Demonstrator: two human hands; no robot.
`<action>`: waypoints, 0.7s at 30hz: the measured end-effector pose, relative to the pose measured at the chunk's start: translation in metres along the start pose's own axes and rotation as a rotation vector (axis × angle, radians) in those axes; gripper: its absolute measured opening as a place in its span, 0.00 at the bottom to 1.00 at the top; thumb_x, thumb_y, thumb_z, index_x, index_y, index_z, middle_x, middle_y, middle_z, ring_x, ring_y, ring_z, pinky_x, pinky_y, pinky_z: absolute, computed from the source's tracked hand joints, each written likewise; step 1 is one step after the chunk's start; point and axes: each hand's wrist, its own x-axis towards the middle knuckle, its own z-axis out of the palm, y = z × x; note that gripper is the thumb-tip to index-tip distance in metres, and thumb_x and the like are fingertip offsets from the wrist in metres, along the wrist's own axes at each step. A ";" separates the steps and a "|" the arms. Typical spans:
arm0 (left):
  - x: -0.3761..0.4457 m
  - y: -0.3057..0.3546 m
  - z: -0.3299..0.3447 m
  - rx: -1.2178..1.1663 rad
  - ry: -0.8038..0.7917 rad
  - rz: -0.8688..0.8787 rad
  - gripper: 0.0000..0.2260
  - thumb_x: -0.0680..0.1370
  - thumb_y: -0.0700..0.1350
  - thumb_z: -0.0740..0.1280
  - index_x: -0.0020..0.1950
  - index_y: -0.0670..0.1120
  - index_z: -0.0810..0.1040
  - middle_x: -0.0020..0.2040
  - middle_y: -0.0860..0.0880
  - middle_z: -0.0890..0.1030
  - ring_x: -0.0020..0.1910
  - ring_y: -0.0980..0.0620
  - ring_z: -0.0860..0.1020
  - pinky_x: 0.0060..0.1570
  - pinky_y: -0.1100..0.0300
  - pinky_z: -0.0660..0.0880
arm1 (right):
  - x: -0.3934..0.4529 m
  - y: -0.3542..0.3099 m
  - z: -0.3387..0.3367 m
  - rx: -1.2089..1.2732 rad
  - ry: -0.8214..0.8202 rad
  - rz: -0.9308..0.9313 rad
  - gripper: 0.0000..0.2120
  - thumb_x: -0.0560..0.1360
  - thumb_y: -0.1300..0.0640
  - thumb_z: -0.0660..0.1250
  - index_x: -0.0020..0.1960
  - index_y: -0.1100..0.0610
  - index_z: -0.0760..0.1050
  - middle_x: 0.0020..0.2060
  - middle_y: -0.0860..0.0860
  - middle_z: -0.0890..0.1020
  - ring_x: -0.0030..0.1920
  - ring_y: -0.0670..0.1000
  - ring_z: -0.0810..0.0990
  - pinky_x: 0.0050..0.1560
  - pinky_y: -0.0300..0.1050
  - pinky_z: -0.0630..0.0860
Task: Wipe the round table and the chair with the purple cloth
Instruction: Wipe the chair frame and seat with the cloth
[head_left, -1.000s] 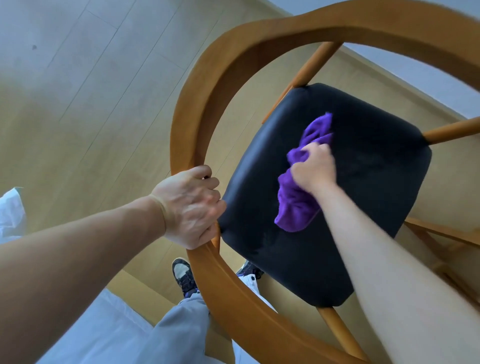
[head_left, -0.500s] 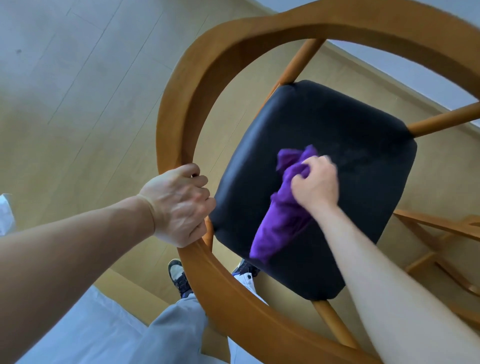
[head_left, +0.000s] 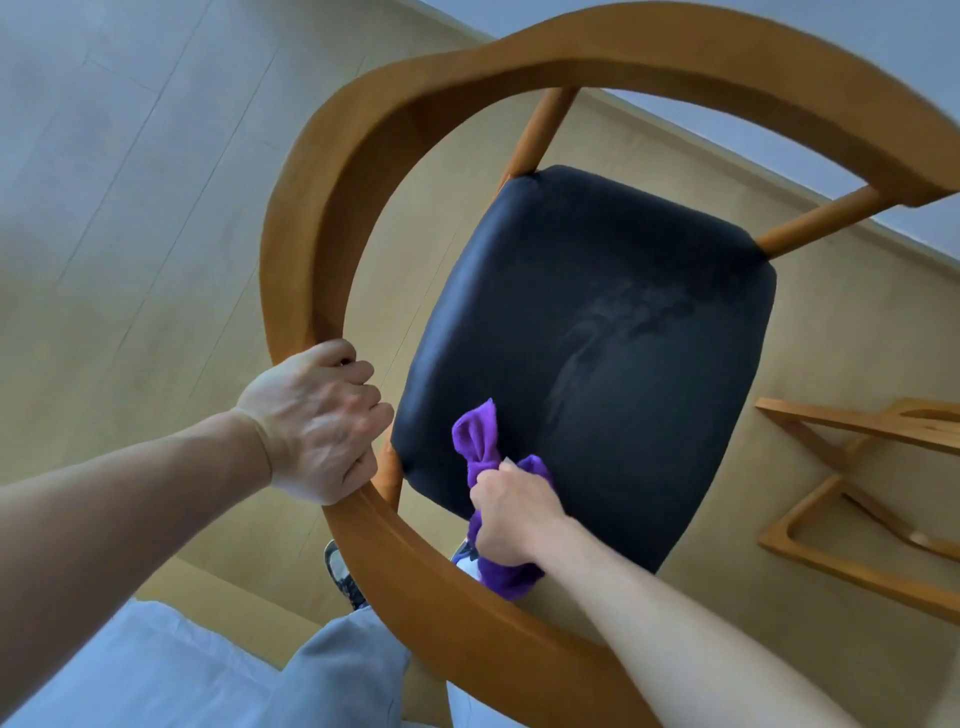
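Since a second ago, the right hand (head_left: 511, 519) has dragged the purple cloth (head_left: 480, 447) from the middle of the black seat cushion (head_left: 597, 332) back to the cushion's near edge. From the head view, its fingers are curled tight around the bunched cloth; one end lies on the cushion's near left corner, the other hangs below the hand, off the cushion's edge. Faint wipe streaks show at the cushion's centre. The left hand (head_left: 317, 421) keeps its grip on the curved wooden backrest rail (head_left: 311, 234) of the chair, just left of the cushion, fingers wrapped over the rail. Right of the cushion, another wooden frame (head_left: 852, 499) stands on the pale floor (head_left: 130, 234).
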 end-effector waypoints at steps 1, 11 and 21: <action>0.000 0.000 0.000 0.011 0.007 -0.002 0.13 0.72 0.49 0.59 0.29 0.47 0.67 0.26 0.49 0.70 0.27 0.45 0.68 0.46 0.50 0.69 | 0.002 0.009 -0.005 -0.030 0.036 -0.013 0.06 0.72 0.56 0.62 0.47 0.55 0.75 0.47 0.51 0.73 0.58 0.56 0.73 0.48 0.48 0.69; -0.001 0.001 0.003 0.018 0.032 -0.005 0.14 0.73 0.50 0.57 0.29 0.47 0.68 0.26 0.49 0.72 0.28 0.46 0.68 0.49 0.50 0.70 | 0.059 0.144 -0.149 0.041 0.683 0.443 0.18 0.70 0.58 0.64 0.58 0.60 0.77 0.61 0.59 0.75 0.66 0.64 0.70 0.62 0.54 0.75; -0.002 0.001 0.003 0.034 0.026 -0.017 0.13 0.73 0.49 0.58 0.28 0.47 0.67 0.26 0.49 0.70 0.28 0.45 0.68 0.48 0.49 0.68 | 0.051 0.060 -0.072 0.221 0.436 0.306 0.14 0.71 0.51 0.63 0.53 0.51 0.79 0.59 0.56 0.78 0.56 0.64 0.81 0.53 0.49 0.76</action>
